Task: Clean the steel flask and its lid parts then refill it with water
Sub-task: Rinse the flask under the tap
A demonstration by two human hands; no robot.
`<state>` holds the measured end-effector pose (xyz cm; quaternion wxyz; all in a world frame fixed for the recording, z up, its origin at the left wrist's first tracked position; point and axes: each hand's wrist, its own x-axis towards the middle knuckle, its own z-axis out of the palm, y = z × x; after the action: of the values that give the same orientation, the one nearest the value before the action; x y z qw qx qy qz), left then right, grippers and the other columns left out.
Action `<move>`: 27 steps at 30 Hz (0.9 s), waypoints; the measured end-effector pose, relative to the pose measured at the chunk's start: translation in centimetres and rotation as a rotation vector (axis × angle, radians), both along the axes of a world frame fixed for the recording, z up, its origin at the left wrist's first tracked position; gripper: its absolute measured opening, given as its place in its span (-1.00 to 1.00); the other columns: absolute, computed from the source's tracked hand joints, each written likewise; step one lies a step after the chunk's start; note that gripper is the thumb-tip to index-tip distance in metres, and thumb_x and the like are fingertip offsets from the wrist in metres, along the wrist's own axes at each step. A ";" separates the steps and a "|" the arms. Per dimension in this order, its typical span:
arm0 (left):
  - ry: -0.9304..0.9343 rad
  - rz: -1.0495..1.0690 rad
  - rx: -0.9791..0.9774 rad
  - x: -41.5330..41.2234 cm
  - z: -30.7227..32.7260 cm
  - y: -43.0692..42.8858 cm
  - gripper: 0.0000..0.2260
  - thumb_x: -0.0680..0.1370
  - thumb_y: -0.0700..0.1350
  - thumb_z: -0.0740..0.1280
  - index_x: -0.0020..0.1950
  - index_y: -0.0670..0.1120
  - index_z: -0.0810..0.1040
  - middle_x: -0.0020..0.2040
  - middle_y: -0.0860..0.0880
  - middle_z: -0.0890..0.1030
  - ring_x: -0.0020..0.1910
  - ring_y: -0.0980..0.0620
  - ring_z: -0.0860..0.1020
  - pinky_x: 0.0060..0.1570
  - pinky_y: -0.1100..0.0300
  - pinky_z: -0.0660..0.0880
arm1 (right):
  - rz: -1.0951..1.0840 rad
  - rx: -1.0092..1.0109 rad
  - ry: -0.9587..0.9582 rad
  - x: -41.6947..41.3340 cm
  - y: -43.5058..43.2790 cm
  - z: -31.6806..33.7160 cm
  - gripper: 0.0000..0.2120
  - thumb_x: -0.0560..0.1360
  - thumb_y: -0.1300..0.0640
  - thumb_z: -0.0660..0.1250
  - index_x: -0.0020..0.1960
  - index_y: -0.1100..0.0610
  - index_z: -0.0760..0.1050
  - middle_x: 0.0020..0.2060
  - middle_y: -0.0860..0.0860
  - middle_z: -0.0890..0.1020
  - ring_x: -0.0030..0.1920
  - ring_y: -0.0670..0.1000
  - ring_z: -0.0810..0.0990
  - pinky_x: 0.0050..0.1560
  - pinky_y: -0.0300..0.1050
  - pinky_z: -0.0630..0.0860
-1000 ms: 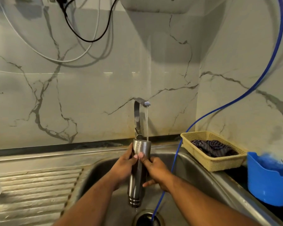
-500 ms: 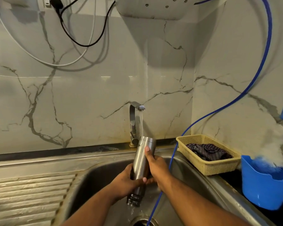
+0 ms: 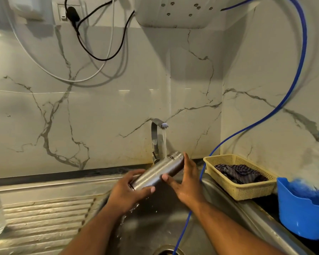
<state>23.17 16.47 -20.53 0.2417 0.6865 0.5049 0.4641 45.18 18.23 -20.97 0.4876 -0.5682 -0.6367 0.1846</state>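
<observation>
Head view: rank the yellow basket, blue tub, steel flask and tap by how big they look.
1. yellow basket and blue tub: alike; the tub is cut off by the frame.
2. steel flask
3. tap

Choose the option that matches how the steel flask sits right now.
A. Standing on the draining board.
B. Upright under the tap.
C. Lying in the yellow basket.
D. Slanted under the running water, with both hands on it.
D: the steel flask slants up to the right beneath the stream from the tap, with the left hand holding its lower end and the right hand touching its upper end.
</observation>
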 end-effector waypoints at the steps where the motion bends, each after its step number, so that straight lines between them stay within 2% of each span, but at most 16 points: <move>1: 0.022 0.047 0.064 -0.4 0.6 -0.1 -0.40 0.25 0.18 0.65 0.24 0.27 0.55 0.12 0.16 0.63 0.05 0.12 0.62 -0.09 0.34 0.57 | -0.048 0.005 -0.113 0.3 0.0 0.0 0.17 0.26 -0.49 0.37 0.63 -0.23 -0.22 0.64 0.04 -0.09 0.62 0.19 -0.01 0.50 0.17 0.25; 3: 0.101 0.104 0.150 -0.7 1.9 -0.4 -0.40 0.24 0.19 0.65 0.23 0.24 0.56 0.09 0.21 0.64 0.03 0.21 0.61 -0.14 0.47 0.49 | -0.154 0.018 -0.367 0.6 -0.1 0.2 0.27 0.18 -0.61 0.31 0.62 -0.19 -0.31 0.64 0.02 -0.19 0.63 0.19 -0.15 0.55 0.23 0.08; 4: 0.132 0.114 0.165 -0.6 2.4 -0.6 -0.40 0.25 0.20 0.65 0.24 0.23 0.56 0.08 0.23 0.63 0.02 0.24 0.60 -0.14 0.49 0.47 | -0.195 0.059 -0.506 0.5 -0.1 0.3 0.29 0.20 -0.61 0.32 0.61 -0.18 -0.38 0.64 0.01 -0.22 0.63 0.18 -0.18 0.55 0.27 -0.01; 6: 0.195 0.118 0.211 0.0 3.2 -1.0 -0.41 0.25 0.22 0.64 0.23 0.21 0.57 0.07 0.24 0.62 0.01 0.27 0.58 -0.08 0.46 0.48 | -0.201 0.183 -0.717 -0.3 -0.4 0.6 0.21 0.34 -0.46 0.41 0.58 -0.24 -0.42 0.64 0.01 -0.23 0.63 0.18 -0.21 0.53 0.33 -0.16; 8: 0.247 0.104 0.269 1.0 3.6 -1.3 -0.47 0.26 0.24 0.63 0.17 0.20 0.59 0.06 0.25 0.60 0.01 0.30 0.56 -0.01 0.40 0.51 | -0.128 0.245 -0.774 -1.4 -1.1 0.8 0.06 0.43 -0.24 0.47 0.61 -0.27 -0.25 0.64 0.00 -0.03 0.64 0.15 -0.06 0.57 0.30 -0.10; 10: 0.253 0.107 0.304 2.3 3.8 -1.6 -0.54 0.30 0.23 0.60 0.13 0.21 0.57 0.07 0.29 0.54 0.02 0.33 0.52 -0.02 0.43 0.48 | -0.050 0.188 -0.687 -2.2 -1.4 0.4 -0.15 0.43 -0.11 0.50 0.57 -0.22 0.09 0.52 -0.06 0.26 0.54 0.06 0.22 0.54 0.16 0.19; 11: 0.215 0.114 0.313 2.8 3.9 -1.6 -0.54 0.32 0.20 0.60 0.15 0.21 0.55 0.09 0.30 0.52 0.03 0.33 0.52 -0.03 0.45 0.47 | -0.018 0.133 -0.580 -2.3 -1.5 0.1 -0.25 0.41 -0.09 0.52 0.49 -0.19 0.22 0.43 -0.09 0.37 0.44 0.01 0.35 0.45 0.06 0.35; 12: 0.149 0.122 0.314 3.2 3.9 -1.5 -0.52 0.34 0.15 0.60 0.20 0.20 0.53 0.11 0.30 0.50 0.05 0.31 0.53 -0.02 0.44 0.49 | 0.007 0.069 -0.450 -2.3 -1.6 -0.1 -0.32 0.39 -0.08 0.55 0.41 -0.17 0.30 0.33 -0.12 0.46 0.34 -0.04 0.46 0.34 -0.04 0.47; 14: 0.025 0.127 0.298 3.7 4.0 -1.1 -0.47 0.39 0.04 0.59 0.30 0.17 0.49 0.17 0.28 0.52 0.08 0.26 0.56 0.01 0.37 0.54 | 0.027 -0.101 -0.220 -2.3 -1.7 -0.3 -0.35 0.36 -0.09 0.59 0.35 -0.12 0.38 0.20 -0.12 0.59 0.17 -0.07 0.59 0.17 -0.15 0.56; 17: 0.038 0.128 0.264 3.7 3.6 -0.7 -0.50 0.47 -0.06 0.55 0.36 0.12 0.48 0.18 0.22 0.57 0.12 0.28 0.56 0.14 0.23 0.58 | 0.033 -0.332 -0.039 -2.1 -1.1 -0.8 -0.30 0.31 -0.10 0.63 0.35 -0.02 0.42 0.18 -0.04 0.64 0.12 -0.01 0.65 0.15 -0.07 0.61; 20: 0.101 0.165 0.248 3.1 2.5 -0.5 -0.57 0.50 -0.09 0.52 0.32 0.12 0.51 0.12 0.24 0.59 0.09 0.37 0.53 0.10 0.36 0.49 | 0.051 -0.485 -0.006 -1.9 -1.2 -1.1 -0.28 0.31 -0.04 0.65 0.38 0.03 0.42 0.23 0.02 0.62 0.16 0.03 0.64 0.14 -0.07 0.60; 23: 0.094 0.210 0.215 2.4 2.0 -0.4 -0.63 0.52 -0.11 0.50 0.29 0.12 0.53 0.05 0.28 0.59 0.06 0.38 0.53 0.01 0.42 0.43 | 0.032 -0.456 -0.001 -2.1 -1.4 -0.3 -0.32 0.32 0.00 0.65 0.35 0.01 0.43 0.22 0.00 0.62 0.19 0.04 0.63 0.18 -0.04 0.60; 25: 0.079 0.239 0.194 1.9 2.2 -0.3 -0.65 0.54 -0.14 0.48 0.28 0.10 0.54 0.03 0.28 0.59 0.05 0.37 0.53 0.07 0.29 0.51 | 0.017 -0.406 0.016 -2.2 -1.5 -0.1 -0.35 0.34 0.00 0.64 0.32 -0.01 0.42 0.19 -0.02 0.62 0.18 0.04 0.63 0.18 0.02 0.63; 27: 0.057 0.262 0.185 1.7 2.4 -0.8 -0.67 0.55 -0.19 0.44 0.27 0.09 0.54 0.03 0.25 0.60 0.05 0.34 0.55 0.15 0.15 0.56 | 0.021 -0.497 0.031 -2.5 -2.1 -0.1 -0.37 0.34 0.02 0.64 0.31 0.01 0.41 0.18 0.00 0.61 0.17 0.11 0.65 -0.01 0.11 0.70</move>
<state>24.86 15.64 -18.11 0.1006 0.6471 0.5517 0.5165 42.68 16.11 -21.11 0.3406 -0.6610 -0.5702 0.3492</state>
